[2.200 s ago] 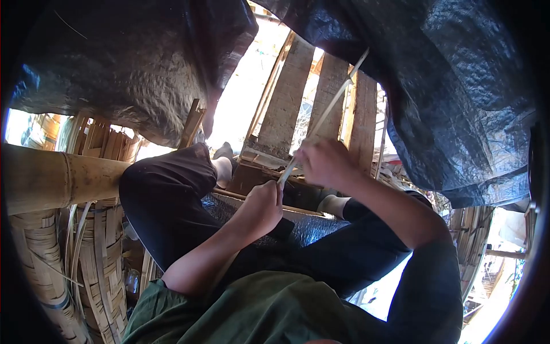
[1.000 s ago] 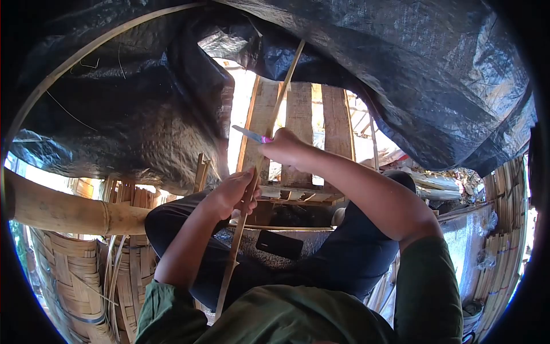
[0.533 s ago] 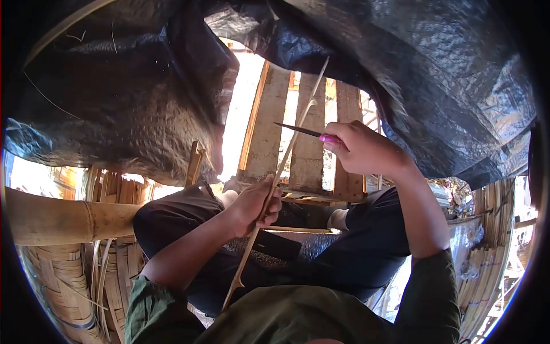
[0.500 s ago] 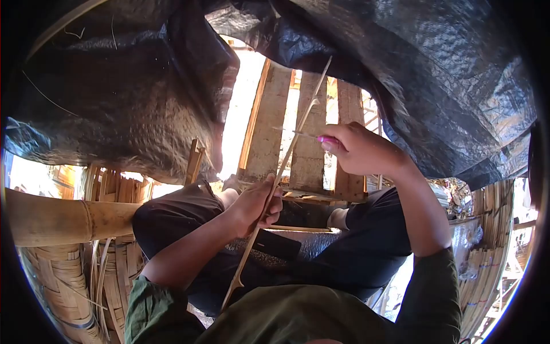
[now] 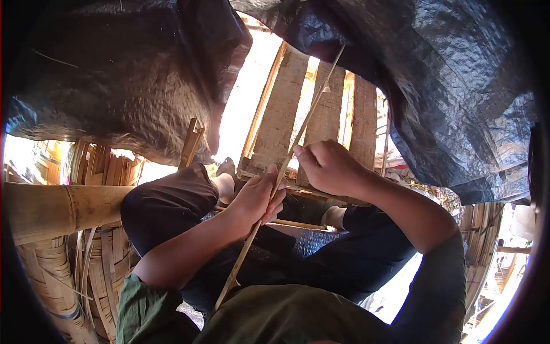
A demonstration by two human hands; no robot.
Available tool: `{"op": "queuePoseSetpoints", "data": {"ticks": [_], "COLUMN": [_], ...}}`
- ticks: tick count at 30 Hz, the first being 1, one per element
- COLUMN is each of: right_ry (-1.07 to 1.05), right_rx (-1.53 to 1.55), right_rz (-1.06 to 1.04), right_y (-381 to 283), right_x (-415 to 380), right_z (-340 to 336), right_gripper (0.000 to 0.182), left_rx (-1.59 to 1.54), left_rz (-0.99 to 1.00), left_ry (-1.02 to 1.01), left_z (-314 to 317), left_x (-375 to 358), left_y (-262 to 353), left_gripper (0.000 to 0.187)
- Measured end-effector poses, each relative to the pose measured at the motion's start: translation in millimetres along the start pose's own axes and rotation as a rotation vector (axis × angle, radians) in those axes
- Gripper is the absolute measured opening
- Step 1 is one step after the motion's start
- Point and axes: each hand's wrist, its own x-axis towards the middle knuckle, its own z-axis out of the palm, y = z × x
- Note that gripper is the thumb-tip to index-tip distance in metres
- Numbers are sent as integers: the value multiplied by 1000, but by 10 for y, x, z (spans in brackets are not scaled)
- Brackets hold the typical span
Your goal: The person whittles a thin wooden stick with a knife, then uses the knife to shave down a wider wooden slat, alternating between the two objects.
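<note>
A long, thin bamboo stick runs slantwise from my lap up toward the plank structure, with small spurs along it. Around its middle my left hand is closed, thumb on top. My right hand is a closed fist just above and to the right, with its thumb and finger side touching or very near the stick. The small pink-handled knife that this hand held a moment earlier is now hidden by the fist and cannot be made out. The stick's lower end rests by my shirt.
Wooden planks stand in front of me. Dark plastic sheeting hangs on both sides. A thick bamboo pole lies at the left over woven bamboo baskets. My bent legs frame the work area.
My right hand has moved down and left toward the stick, and the knife blade has gone from sight. The left hand still grips the stick. The view has shifted slightly.
</note>
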Motion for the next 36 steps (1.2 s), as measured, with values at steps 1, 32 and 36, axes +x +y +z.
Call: {"op": "queuePoseSetpoints", "data": {"ticks": [1,32,36], "right_ry": [-46,367,381], "right_rx": [9,-369,-250], "right_rz": [22,2,104], "right_y": [6,250,242], "right_x": [6,333,355], "right_z": [4,91,168], "right_gripper": [58,41,44], "left_rx": [-8,-29,-71], "left_rz": [-3,-92,-101], "left_ry": [-3,91,47], "left_z": [-18,-37,-89], "left_x": [-6,-237,-231], "left_y": [12,-22,-27], "left_gripper": [42,39,39]}}
